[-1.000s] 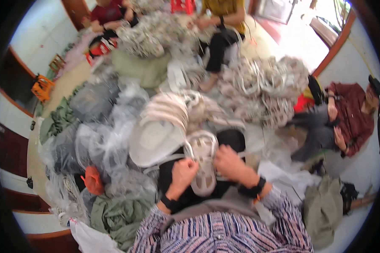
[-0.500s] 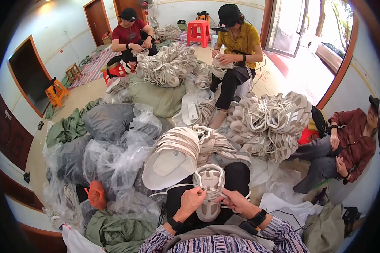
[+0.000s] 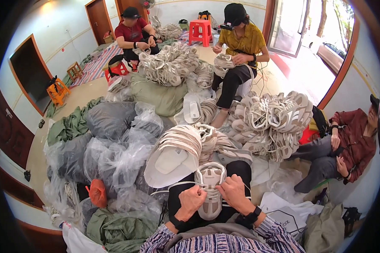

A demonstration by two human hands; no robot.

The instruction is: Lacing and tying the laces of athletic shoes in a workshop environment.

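Note:
A beige and brown shoe upper [image 3: 210, 209] stands upright between my knees, its opening away from me. Flat white shoelace [image 3: 182, 183] runs through its eyelets, with a loose length trailing out to the left. At the shoe's left side my left hand [image 3: 191, 200] is closed in a pinch on the lace. My right hand [image 3: 233, 190] is closed too, pinching lace near the upper eyelets on the right side. The lace parts inside the fingers are mostly hidden. Just beyond the shoe lies a stack of pale, flat upper pieces [image 3: 166, 162].
More beige shoe uppers [image 3: 278, 122] are heaped right of centre, and another heap [image 3: 169, 63] lies farther back. Clear plastic bags [image 3: 114, 156] fill the left, beside green cloth [image 3: 118, 232]. Two people work on shoes at the back; another person [image 3: 350, 135] sits at right.
My right hand has moved up to the eyelets, its fingers turned inward. My left hand has shifted slightly and closed more tightly. The lace stretched across the shoe has been drawn in.

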